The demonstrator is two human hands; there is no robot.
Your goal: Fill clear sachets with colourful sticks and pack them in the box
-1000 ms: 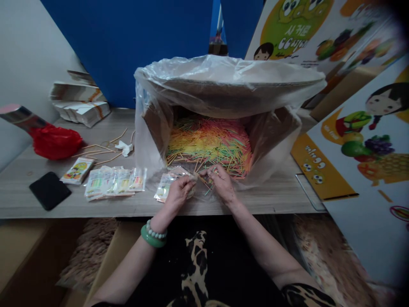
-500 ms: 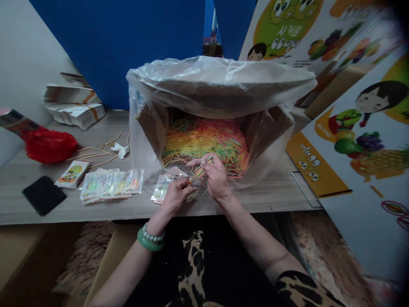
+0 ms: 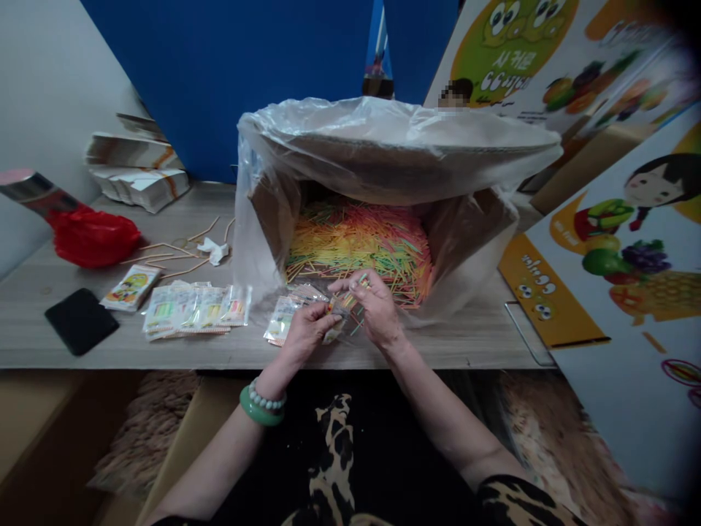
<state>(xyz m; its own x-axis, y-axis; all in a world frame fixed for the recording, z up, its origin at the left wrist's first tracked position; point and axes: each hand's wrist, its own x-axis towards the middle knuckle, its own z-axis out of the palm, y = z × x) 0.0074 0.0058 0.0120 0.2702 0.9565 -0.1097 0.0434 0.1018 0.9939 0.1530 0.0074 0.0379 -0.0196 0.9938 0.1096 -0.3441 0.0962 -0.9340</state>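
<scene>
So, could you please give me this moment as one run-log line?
left hand: pinching clear packet | right hand: holding coloured sticks | ahead: plastic-lined box of loose sticks | table: overlapping packets

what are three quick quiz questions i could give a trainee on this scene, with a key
1. What does the left hand hold?
A) a roll of tape
B) a clear plastic packet
C) a pair of scissors

2. True or false: the crumpled white scrap lies between the red bag and the plastic-lined box.

3. Fill in the gap: the right hand holds several thin coloured ____.

Key: 1. B; 2. true; 3. sticks
</scene>
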